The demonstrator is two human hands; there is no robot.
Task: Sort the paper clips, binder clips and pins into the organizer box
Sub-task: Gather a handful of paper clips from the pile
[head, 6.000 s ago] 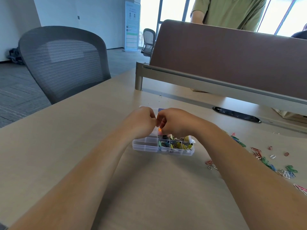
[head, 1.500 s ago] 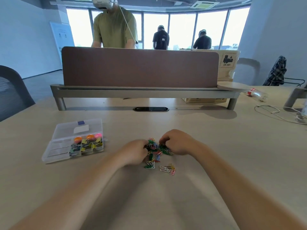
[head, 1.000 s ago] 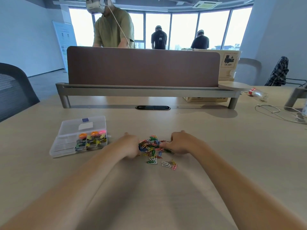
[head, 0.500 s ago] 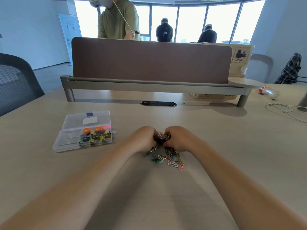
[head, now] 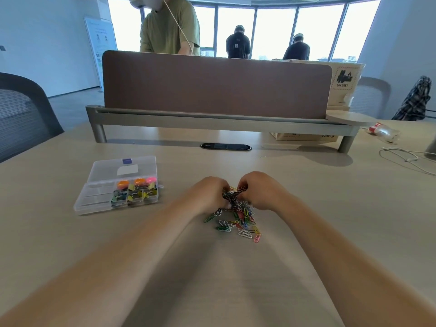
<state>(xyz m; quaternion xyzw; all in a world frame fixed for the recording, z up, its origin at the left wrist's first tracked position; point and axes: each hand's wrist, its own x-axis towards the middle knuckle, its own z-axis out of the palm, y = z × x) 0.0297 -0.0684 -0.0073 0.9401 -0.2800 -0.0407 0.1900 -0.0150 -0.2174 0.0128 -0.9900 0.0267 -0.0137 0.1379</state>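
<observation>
Scooping paper clips point(head: 237, 220) together, both hands point(head: 210, 194) point(head: 264, 192) cup a clump for the box point(head: 94, 204) at nine o'clock.

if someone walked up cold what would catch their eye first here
Most likely the heap of coloured paper clips at the centre of the desk, with the left hand and right hand bunched together over its far edge, gripping a clump. Next, the clear organizer box to the left, lid open, bright binder clips filling its right-hand compartments.
</observation>
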